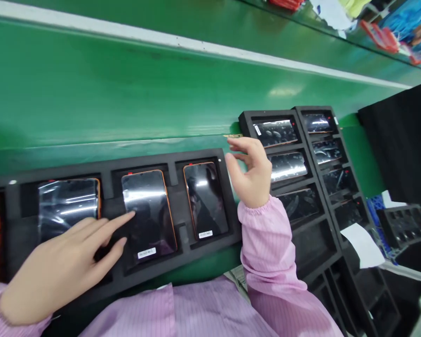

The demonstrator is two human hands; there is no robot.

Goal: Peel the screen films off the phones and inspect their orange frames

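Note:
A black foam tray (147, 163) lies before me with several phone-like screens in its slots. My left hand (68, 267) is over the tray, fingers stretched out and nothing in them. Its index fingertip is at the left edge of an orange-rimmed phone screen (149, 210) with a white label; whether it touches, I cannot tell. Partly under that hand lies a phone screen with wrinkled film (68, 201). To the right, another phone screen (205, 199) sits in the end slot. My right hand (250, 173) hovers beyond the tray's right end, fingers bent and apart, holding nothing visible.
Two more black foam trays (301, 140) stand side by side at the right, with film-covered screens in their upper slots. A white paper sheet (363, 245) lies over the outer one. A large black panel (400, 145) is farther right. The bench surface (108, 89) is green.

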